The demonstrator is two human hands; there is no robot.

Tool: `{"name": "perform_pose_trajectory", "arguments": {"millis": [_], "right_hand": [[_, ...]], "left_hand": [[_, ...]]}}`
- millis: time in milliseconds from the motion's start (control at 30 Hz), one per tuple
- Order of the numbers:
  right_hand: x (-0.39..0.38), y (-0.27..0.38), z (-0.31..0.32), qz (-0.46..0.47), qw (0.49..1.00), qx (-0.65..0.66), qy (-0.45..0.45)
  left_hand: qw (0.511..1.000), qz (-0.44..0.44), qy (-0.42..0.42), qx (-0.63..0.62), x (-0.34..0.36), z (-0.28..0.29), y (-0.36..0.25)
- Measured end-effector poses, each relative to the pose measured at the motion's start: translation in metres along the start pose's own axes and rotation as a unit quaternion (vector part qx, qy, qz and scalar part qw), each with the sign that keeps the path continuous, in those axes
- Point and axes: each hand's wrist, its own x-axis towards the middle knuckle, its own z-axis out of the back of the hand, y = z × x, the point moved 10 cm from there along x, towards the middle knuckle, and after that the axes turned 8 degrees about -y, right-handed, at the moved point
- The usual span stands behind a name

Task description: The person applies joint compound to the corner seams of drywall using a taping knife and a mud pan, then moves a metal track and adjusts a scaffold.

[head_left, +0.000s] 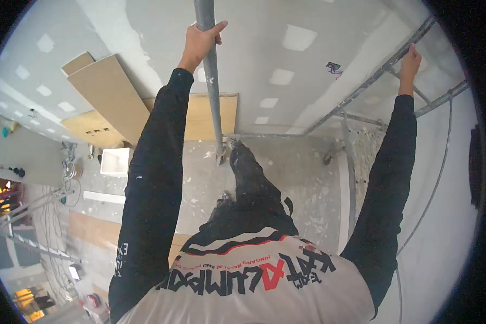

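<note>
Head view: left hand (200, 43) apparently around pole (211, 92)

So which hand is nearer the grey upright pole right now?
Left. The left hand is wrapped around the grey upright pole. The right hand is far off to the side, gripping the slanted metal rail.

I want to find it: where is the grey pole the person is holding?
In the head view the grey vertical pole stands at top centre, gripped by the left hand, against the patched drywall.
</note>
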Motion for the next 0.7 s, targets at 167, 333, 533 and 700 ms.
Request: {"name": "perform_pose_trajectory", "arguments": {"millis": [167, 333, 533, 700], "right_hand": [[-0.039, -0.009, -0.038, -0.095, 0.946, 0.307, 0.047], [-0.046, -0.013, -0.045, -0.134, 0.930, 0.331, 0.090], [-0.039, -0.022, -0.039, -0.101, 0.949, 0.299, 0.029], [-0.034, -0.024, -0.033, -0.005, 0.992, 0.130, 0.004]], "left_hand": [[0.999, -0.003, -0.039, -0.015, -0.007, 0.007, -0.001], [0.997, 0.024, -0.059, -0.033, -0.010, 0.018, 0.002], [0.997, 0.031, -0.066, -0.022, -0.009, 0.015, 0.002], [0.998, 0.026, -0.035, 0.056, -0.028, 0.016, -0.008]]}}
